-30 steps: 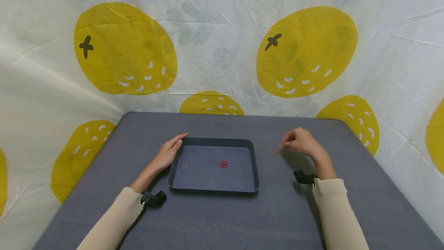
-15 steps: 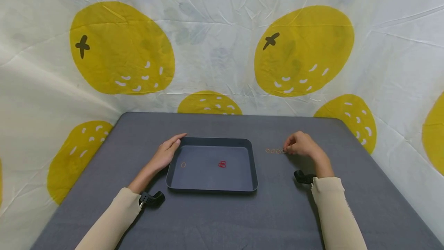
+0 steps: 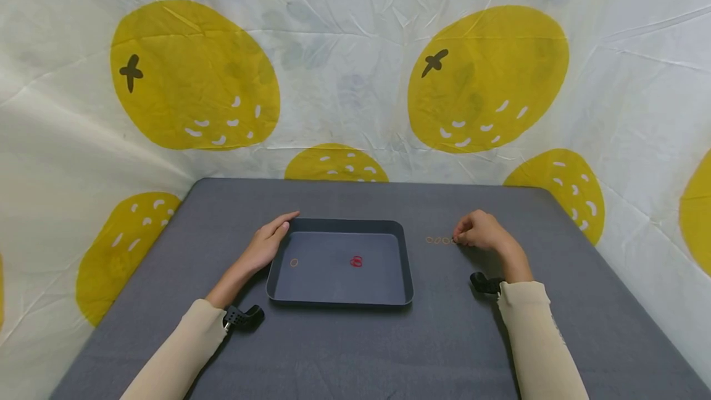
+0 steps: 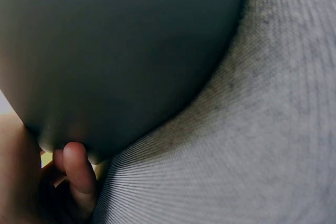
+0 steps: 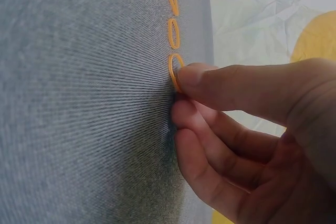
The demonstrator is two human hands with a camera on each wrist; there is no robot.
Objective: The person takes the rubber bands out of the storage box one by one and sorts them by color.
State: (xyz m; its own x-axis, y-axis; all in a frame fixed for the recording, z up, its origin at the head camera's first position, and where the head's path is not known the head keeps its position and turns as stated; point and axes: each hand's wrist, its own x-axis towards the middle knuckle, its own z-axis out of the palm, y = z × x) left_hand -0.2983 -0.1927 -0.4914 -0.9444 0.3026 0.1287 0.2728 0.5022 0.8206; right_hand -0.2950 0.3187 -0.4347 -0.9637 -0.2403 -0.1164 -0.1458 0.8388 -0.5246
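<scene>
A shallow dark grey tray (image 3: 340, 305) lies on the table. My left hand (image 3: 261, 249) holds its left side, thumb along the rim; in the left wrist view, curled fingers (image 4: 76, 167) meet the tray's wall (image 4: 131, 51). Right of the tray, several orange rubber bands (image 3: 437, 241) form a row on the cloth. At the row's right end my right hand (image 3: 482, 231) pinches one orange rubber band (image 5: 171, 72), thumb over it, the other fingers bent close to the cloth. Inside the tray are one orange rubber band (image 3: 294, 262) and a small cluster of red rubber bands (image 3: 356, 262).
Grey cloth covers the table (image 3: 344, 350). Behind it hangs a white curtain (image 3: 344, 91) printed with large yellow fruit. Each wrist wears a black camera mount, the left one (image 3: 244, 318) close to the tray's near left corner.
My right hand has come down from just above the row to its right end, where another orange rubber band now lies at the fingertips. My left hand stays on the tray.
</scene>
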